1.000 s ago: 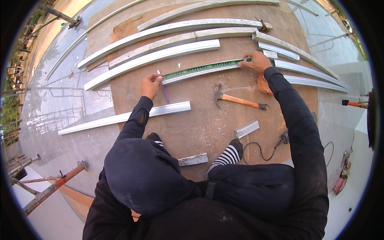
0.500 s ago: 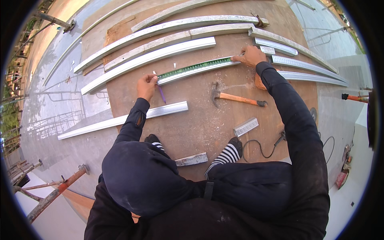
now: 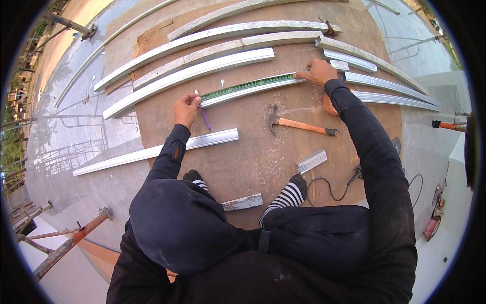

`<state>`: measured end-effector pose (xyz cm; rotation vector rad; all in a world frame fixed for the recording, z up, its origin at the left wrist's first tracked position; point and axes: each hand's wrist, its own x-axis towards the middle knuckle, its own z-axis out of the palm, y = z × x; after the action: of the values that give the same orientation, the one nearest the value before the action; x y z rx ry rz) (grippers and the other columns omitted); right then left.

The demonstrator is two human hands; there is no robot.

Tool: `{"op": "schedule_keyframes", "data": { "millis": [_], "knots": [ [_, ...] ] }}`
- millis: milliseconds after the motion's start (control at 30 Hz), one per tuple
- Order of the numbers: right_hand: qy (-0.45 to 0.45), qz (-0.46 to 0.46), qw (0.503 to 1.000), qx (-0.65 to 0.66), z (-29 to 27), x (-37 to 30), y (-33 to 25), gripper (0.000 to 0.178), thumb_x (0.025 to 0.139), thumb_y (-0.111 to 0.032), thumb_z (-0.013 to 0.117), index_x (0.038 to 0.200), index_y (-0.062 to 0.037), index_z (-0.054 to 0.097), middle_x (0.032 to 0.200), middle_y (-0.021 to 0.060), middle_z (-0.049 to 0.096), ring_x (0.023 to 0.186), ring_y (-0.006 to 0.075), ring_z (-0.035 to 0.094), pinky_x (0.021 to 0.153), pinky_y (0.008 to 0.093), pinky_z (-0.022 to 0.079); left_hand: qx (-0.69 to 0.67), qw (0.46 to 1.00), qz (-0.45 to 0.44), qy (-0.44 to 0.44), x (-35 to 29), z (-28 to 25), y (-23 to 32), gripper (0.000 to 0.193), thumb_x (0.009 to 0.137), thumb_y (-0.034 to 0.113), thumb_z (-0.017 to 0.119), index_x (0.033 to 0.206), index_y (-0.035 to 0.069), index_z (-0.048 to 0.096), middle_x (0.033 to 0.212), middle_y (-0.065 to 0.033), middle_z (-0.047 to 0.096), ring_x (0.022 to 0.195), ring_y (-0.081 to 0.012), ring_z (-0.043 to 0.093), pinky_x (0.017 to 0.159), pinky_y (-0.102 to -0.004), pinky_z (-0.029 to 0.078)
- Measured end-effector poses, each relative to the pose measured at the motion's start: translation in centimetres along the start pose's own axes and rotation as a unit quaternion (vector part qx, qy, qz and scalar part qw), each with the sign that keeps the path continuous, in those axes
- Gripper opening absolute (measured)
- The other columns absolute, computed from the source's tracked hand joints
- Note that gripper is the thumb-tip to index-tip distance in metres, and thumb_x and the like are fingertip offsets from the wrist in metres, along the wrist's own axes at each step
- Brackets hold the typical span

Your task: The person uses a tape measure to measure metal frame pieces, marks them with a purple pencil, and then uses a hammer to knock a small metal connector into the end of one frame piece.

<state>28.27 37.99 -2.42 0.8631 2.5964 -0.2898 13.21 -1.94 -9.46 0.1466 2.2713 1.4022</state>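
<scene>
Beyond the hammer [image 3: 298,124] on the brown board [image 3: 243,167], the left hand [image 3: 187,109] and right hand [image 3: 320,72] pinch 2 ends of a green measuring tape [image 3: 248,86] along a silver strip [image 3: 253,92]; keeping it taut and parallel should avoid skew.

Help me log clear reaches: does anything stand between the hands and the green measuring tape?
Nothing visible: the left hand meets the green measuring tape at its left end, the right hand at its right. The hammer lies apart from all three.
</scene>
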Motion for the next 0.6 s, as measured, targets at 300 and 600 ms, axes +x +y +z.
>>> {"op": "schedule_keyframes", "data": {
  "millis": [300,600],
  "knots": [
    [0.016,-0.004,1.000,0.000,-0.2,-0.3,0.1,0.075,0.066,-0.068,0.072,0.108,-0.0055,0.072,0.106,0.0193,0.070,0.100,0.0325,0.068,0.087,0.0403,0.053,0.005,1.000,-0.005,0.000,-0.1,0.3,0.3,0.015,0.089,0.008,0.065,0.099,-0.002,0.069,0.084,-0.0100,0.070,0.071,-0.0147,0.066,0.064,-0.0269,0.055],
    [0.071,-0.030,0.997,0.016,-0.7,-0.6,0.5,0.063,0.070,-0.060,0.074,0.102,-0.0063,0.074,0.100,0.0171,0.071,0.095,0.0316,0.068,0.083,0.0403,0.053,0.039,0.998,0.049,0.030,1.1,0.4,-2.4,0.016,0.087,0.012,0.067,0.096,-0.001,0.070,0.081,-0.0098,0.071,0.071,-0.0149,0.066,0.066,-0.0281,0.053]
  ]
}}
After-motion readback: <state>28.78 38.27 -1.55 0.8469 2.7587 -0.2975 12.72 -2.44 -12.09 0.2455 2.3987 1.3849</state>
